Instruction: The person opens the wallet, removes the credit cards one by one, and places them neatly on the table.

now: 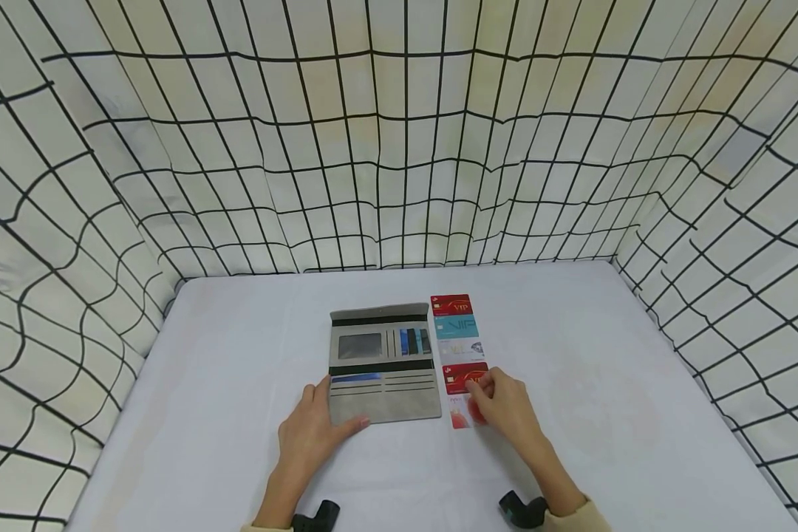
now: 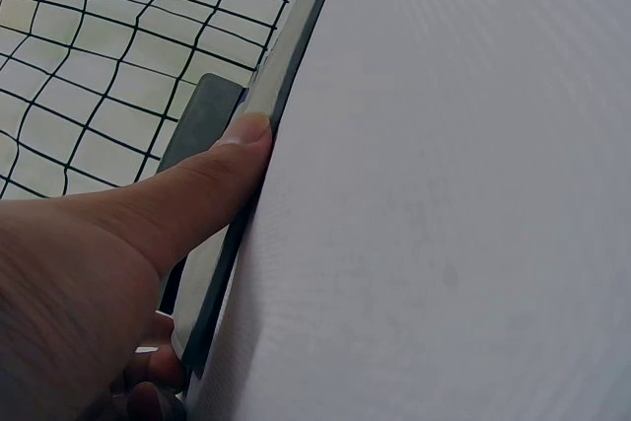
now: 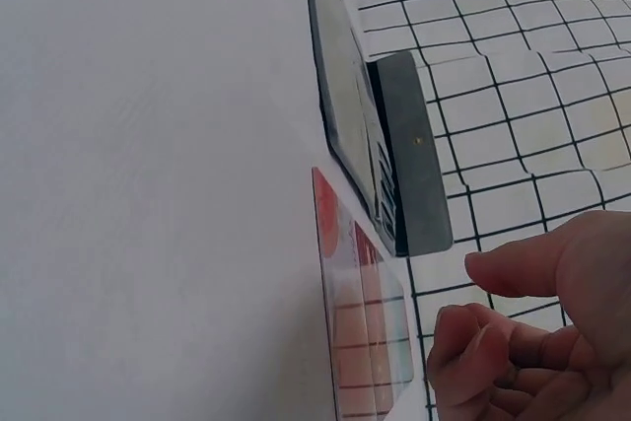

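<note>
An unfolded grey wallet (image 1: 406,406) lies on the white table, with a dark window and several blue and dark cards (image 1: 412,341) in its upper slots. One blue-edged card (image 1: 355,377) shows in a lower slot. My left hand (image 1: 311,431) grips the wallet's lower left corner, thumb along the bottom edge. To the wallet's right runs a column of cards: a red VIP card (image 1: 450,304), a teal one (image 1: 455,326), a whitish one (image 1: 454,350), another red one (image 1: 455,375) and a pale red-patterned one (image 1: 457,415). Over the lowest two hovers my right hand (image 1: 505,406), fingers loosely bent, thumb apart, holding nothing.
White cloth covers the table (image 1: 206,384). Black grid netting (image 1: 399,162) over pale walls encloses its back and both sides. A dark wrist device (image 1: 524,510) sits on the right wrist, another (image 1: 315,517) on the left.
</note>
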Demonstrator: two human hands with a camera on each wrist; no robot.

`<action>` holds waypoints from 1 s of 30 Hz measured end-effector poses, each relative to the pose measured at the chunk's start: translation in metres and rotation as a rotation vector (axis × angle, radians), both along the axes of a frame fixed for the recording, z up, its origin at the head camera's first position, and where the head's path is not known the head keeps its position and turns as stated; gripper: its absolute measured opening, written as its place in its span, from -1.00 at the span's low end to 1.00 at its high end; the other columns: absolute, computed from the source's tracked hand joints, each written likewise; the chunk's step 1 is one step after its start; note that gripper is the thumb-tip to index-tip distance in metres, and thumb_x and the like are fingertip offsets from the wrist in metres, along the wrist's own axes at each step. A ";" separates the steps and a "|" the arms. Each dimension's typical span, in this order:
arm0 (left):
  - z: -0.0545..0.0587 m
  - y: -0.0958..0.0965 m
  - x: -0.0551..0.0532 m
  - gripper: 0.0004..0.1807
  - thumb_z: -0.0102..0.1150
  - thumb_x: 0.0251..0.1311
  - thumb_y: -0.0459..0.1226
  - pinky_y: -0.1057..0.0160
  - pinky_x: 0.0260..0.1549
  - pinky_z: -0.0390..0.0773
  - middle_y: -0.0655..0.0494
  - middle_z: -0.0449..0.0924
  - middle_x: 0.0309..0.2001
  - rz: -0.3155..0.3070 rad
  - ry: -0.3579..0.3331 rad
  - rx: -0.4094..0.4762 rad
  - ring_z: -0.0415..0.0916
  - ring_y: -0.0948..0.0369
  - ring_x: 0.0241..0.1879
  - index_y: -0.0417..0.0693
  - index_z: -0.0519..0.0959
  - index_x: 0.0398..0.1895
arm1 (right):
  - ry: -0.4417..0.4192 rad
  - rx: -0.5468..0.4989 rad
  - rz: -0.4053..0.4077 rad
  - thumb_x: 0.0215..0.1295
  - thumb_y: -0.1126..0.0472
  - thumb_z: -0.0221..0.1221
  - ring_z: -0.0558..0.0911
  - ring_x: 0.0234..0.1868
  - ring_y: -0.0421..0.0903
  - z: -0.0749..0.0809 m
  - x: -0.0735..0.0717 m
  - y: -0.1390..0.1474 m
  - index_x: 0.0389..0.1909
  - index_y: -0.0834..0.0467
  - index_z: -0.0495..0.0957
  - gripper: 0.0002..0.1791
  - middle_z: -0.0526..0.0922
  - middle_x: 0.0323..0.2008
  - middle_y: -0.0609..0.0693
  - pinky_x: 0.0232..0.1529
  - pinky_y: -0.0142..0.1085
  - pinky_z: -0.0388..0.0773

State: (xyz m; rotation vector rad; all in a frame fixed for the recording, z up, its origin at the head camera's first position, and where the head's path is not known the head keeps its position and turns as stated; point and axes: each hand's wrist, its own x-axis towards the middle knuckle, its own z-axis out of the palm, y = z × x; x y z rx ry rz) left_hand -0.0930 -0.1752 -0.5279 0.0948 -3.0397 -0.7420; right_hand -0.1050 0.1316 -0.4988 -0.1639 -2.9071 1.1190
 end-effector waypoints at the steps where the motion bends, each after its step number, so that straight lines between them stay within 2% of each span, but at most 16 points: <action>1: 0.000 0.000 0.000 0.19 0.45 -0.18 0.34 0.17 -0.58 0.45 -0.18 0.53 0.02 0.000 0.001 -0.002 0.58 0.04 -0.25 -0.25 0.33 0.41 | 0.003 -0.003 0.003 0.27 0.10 0.32 0.49 -0.55 -0.18 0.000 -0.001 -0.002 -0.33 0.19 0.50 -0.74 0.59 -0.55 -0.03 -0.51 -0.44 0.52; 9: -0.001 -0.001 0.001 0.18 0.46 -0.17 0.33 0.17 -0.58 0.45 -0.20 0.53 0.03 0.000 0.007 -0.005 0.58 0.04 -0.26 -0.27 0.33 0.40 | -0.006 -0.053 0.041 0.30 0.08 0.30 0.50 -0.49 -0.17 0.009 -0.012 -0.025 -0.24 0.18 0.53 -0.75 0.60 -0.47 -0.01 -0.43 -0.40 0.58; 15: 0.001 0.000 0.001 0.17 0.46 -0.16 0.31 0.15 -0.55 0.48 -0.20 0.52 0.04 -0.002 0.005 0.001 0.59 0.02 -0.25 -0.27 0.33 0.40 | 0.048 -0.078 0.095 0.30 0.11 0.31 0.51 -0.47 -0.19 0.011 -0.019 -0.040 -0.25 0.15 0.56 -0.79 0.60 -0.46 -0.03 -0.40 -0.45 0.57; 18: 0.001 0.000 0.002 0.17 0.46 -0.16 0.31 0.16 -0.56 0.47 -0.20 0.53 0.03 -0.003 0.009 0.000 0.58 0.03 -0.25 -0.28 0.33 0.40 | 0.077 -0.079 0.124 0.30 0.11 0.31 0.49 -0.45 -0.18 0.012 -0.022 -0.046 -0.26 0.15 0.56 -0.80 0.59 -0.46 -0.03 -0.42 -0.47 0.53; 25: 0.002 0.001 0.002 0.17 0.47 -0.17 0.31 0.15 -0.56 0.48 -0.20 0.53 0.01 -0.003 0.014 -0.004 0.59 0.03 -0.27 -0.28 0.34 0.40 | 0.063 -0.097 0.165 0.30 0.08 0.32 0.50 -0.42 -0.17 0.012 -0.028 -0.056 -0.22 0.15 0.55 -0.76 0.60 -0.40 -0.01 -0.42 -0.45 0.54; 30: 0.002 0.000 0.002 0.18 0.47 -0.17 0.31 0.12 -0.55 0.51 -0.22 0.53 0.04 -0.003 0.009 -0.005 0.61 0.00 -0.25 -0.29 0.34 0.40 | 0.085 -0.113 0.199 0.29 0.11 0.33 0.51 -0.42 -0.18 0.009 -0.033 -0.064 -0.22 0.15 0.56 -0.78 0.61 -0.38 -0.01 -0.41 -0.45 0.55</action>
